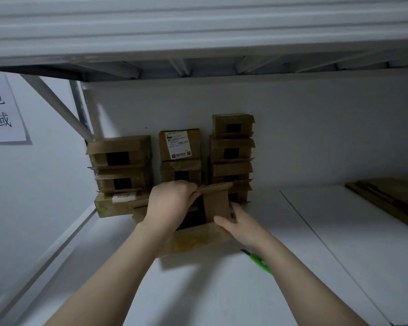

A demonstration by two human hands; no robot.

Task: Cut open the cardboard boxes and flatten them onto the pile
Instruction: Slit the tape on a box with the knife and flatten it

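The cardboard box [198, 241] being worked on sits on the white shelf [222, 290], near its middle and just in front of the stacked boxes. Its long axis runs left to right, its open top faces up, and one flap [216, 203] stands upright.

The left hand [169, 203] has its grip closed over the flap's top edge, fingers curled around the cardboard. The right hand [240, 225] lies with straight fingers against the flap's right side and the box rim, its grip loose and holding nothing.

A green cutter [259, 261] lies on the shelf just beside the box's near right corner, partly under the right forearm, pointing diagonally toward the back left.

Three stacks of boxes stand against the back wall: a left stack [120, 158], a middle stack [179, 147] and a taller right stack [231, 147]. The pile of flattened cardboard [391, 198] lies well apart at the right edge. Bare shelf spreads between box and pile and toward the near edge. The upper shelf deck [198, 31] hangs overhead.
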